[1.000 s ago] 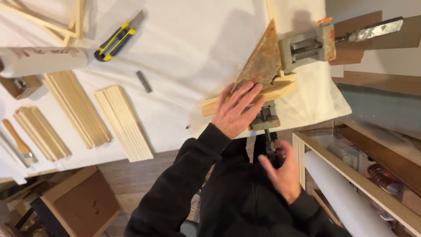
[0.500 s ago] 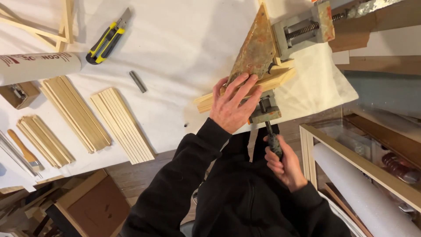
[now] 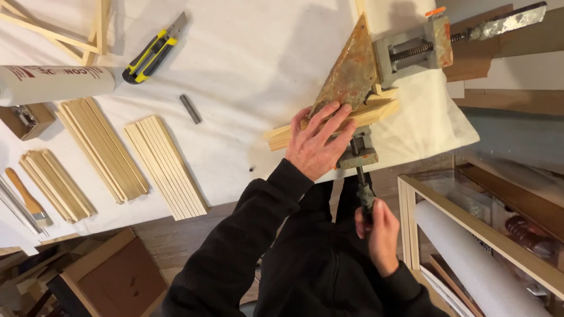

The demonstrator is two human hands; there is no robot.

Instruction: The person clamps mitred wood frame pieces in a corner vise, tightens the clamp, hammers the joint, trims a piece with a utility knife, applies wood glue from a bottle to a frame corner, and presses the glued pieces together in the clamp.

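Observation:
My left hand (image 3: 320, 141) presses flat on a pale wooden strip (image 3: 385, 110) lying in a rusty triangular corner clamp (image 3: 351, 73) at the table's near edge. The fingers spread over the wood and the clamp's lower corner. My right hand (image 3: 378, 232) is closed around the dark handle (image 3: 365, 196) of the clamp's near screw (image 3: 356, 148), below the table edge. A second screw jaw (image 3: 417, 50) of the clamp points right, with its long handle (image 3: 506, 20) sticking out past the table.
The table (image 3: 247, 70) is covered in white paper. On it lie a yellow utility knife (image 3: 154, 50), a small dark metal piece (image 3: 190, 109), stacks of wooden slats (image 3: 165, 164), a paper roll (image 3: 56, 82) and a wooden frame (image 3: 88, 35). A crate with a white roll (image 3: 470, 264) stands at right.
The view has shifted slightly. My right hand has slid down along the screw handle and turned on it; my left hand stays pressed on the wood.

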